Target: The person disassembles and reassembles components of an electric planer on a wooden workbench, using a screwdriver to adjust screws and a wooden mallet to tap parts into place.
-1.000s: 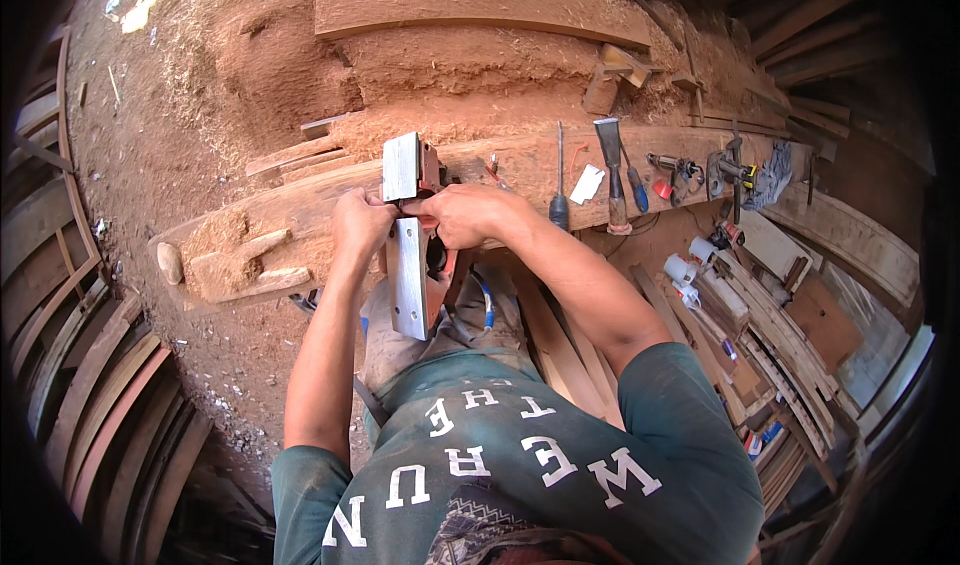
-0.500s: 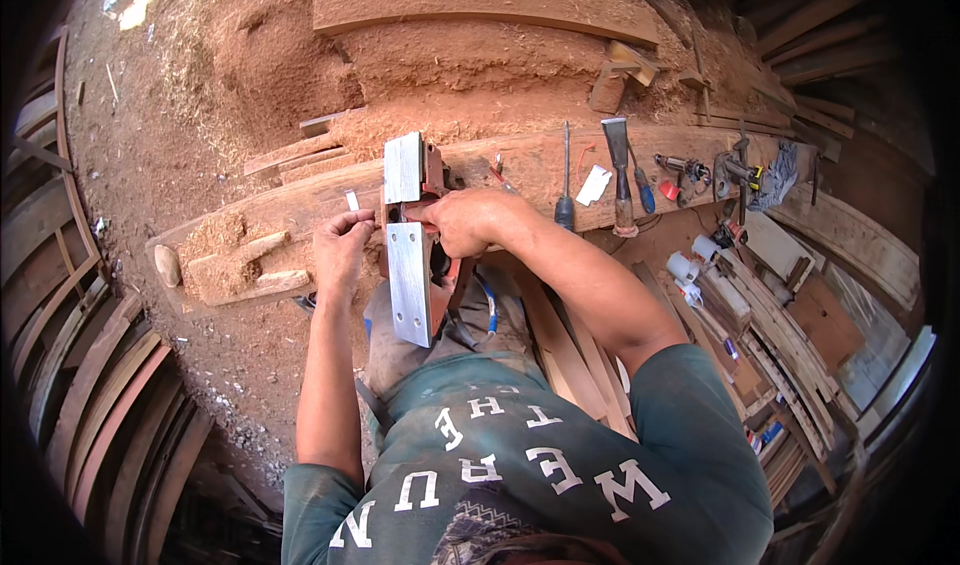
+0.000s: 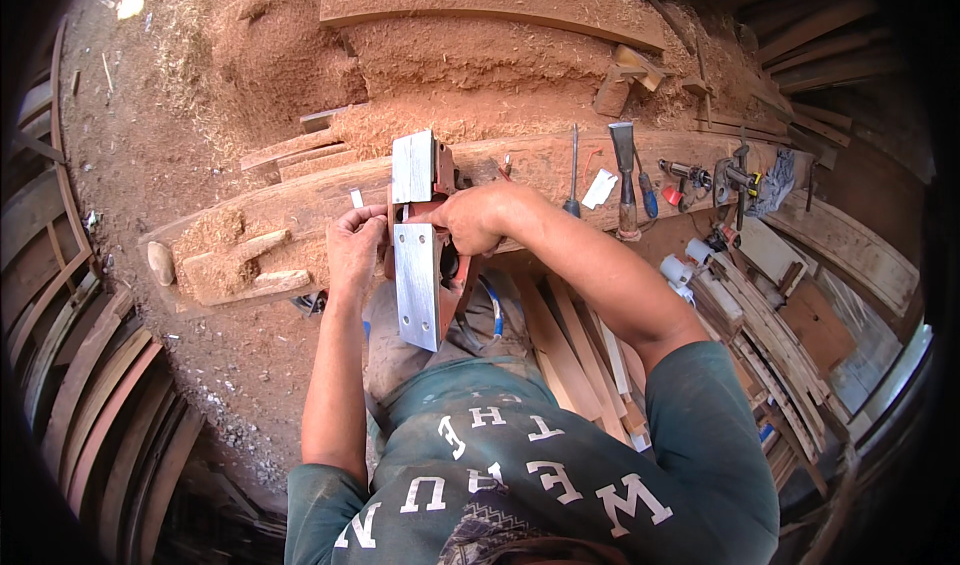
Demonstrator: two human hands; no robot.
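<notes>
An upside-down electric hand planer (image 3: 416, 275) leans between my lap and the bench edge, its two bare metal sole plates facing up. My left hand (image 3: 354, 255) is closed at the planer's left side, thumb and fingertips together beside the gap between the plates. What those fingertips pinch is too small to make out. From the right, my right hand (image 3: 475, 220) grips the planer's body, with fingers reaching into the gap at the cutter. Its fingertips are partly hidden. A small pale strip (image 3: 357, 198) shows just beyond my left fingers.
Along the wooden bench (image 3: 330, 187) lie a screwdriver (image 3: 573, 180), a wide chisel (image 3: 625, 180), a white paper piece (image 3: 600, 188), a power tool (image 3: 685, 172) and a rag (image 3: 775, 180). Sawdust (image 3: 450, 90) heaps behind. Curved boards (image 3: 110, 395) stack at left, planks (image 3: 575, 355) at right.
The view has shifted slightly, so the planer and hands sit a little further right. Both hands stay at the planer's gap, with only small finger movements.
</notes>
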